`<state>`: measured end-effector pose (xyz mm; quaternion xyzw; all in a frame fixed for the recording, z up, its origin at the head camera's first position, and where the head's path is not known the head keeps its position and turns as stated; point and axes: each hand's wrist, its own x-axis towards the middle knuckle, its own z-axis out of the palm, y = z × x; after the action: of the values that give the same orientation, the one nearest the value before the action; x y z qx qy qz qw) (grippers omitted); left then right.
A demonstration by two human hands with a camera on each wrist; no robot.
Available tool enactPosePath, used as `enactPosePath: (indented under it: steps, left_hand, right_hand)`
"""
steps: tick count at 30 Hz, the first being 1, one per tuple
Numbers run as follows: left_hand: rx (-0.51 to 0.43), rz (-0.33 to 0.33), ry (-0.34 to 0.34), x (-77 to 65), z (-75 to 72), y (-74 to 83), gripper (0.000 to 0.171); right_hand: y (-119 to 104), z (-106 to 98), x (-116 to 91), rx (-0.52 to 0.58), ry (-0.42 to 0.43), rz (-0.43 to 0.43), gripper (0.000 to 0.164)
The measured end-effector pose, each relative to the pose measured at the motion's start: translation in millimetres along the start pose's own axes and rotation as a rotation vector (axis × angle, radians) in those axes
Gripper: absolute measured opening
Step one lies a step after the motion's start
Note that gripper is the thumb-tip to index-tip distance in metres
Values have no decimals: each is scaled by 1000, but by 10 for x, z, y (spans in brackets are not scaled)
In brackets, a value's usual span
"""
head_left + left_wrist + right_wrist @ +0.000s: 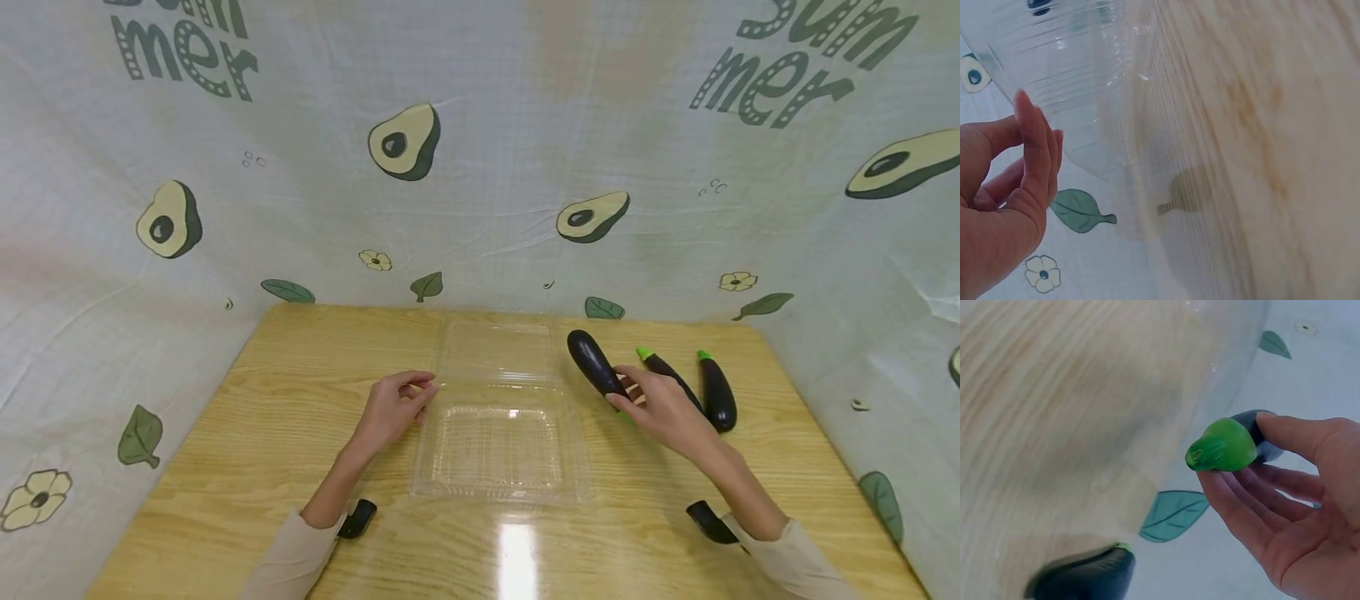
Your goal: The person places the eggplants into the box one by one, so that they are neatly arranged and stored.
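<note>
A dark purple eggplant (592, 360) with a green stem end (1222, 447) is pinched between the thumb and fingers of my right hand (663, 408), right of the container. In the middle of the table lies a clear plastic clamshell container (495, 492), its lid (495, 350) folded back flat. My left hand (396, 408) is at the container's left edge, fingers bent loosely with nothing between them. Whether its fingertips touch the plastic I cannot tell. Two more eggplants, one (670, 372) partly behind my right hand and another (717, 393) farther right, lie on the table.
The wooden table (300, 358) is bounded at the back and sides by a pale cloth (480, 250) printed with avocados and leaves. Black wrist straps (357, 518) show at both sleeves. A bright light reflection falls on the table in front of the container.
</note>
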<state>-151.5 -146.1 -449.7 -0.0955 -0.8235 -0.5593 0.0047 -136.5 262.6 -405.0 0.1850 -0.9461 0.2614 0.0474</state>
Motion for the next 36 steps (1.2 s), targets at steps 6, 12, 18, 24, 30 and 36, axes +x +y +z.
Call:
enactPosePath:
  steps: [6,12,18,24,30,36]
  left_hand:
    - [8,-7,-3,4,11,13,28]
    - [8,-11,-13,2,10,6,28]
    - [-2,-16,-17,5,5,0,28]
    - [5,-13,-14,2,2,1,29]
    - [31,-17,-9,17,18,-10,27]
    - [26,-17,-10,16,8,-11,31]
  right_hand:
    - [-88,-107,15,6,-8,-44,41]
    - [-191,-150,34,15,-28,-67,43]
    - [-308,-152,73,-3,-54,-108,41]
    - [-440,-115,108,-14,-81,-148,41]
    - [-589,-34,110,-61,-93,-213,41]
    - [-709,57,109,-100,-107,-279,40]
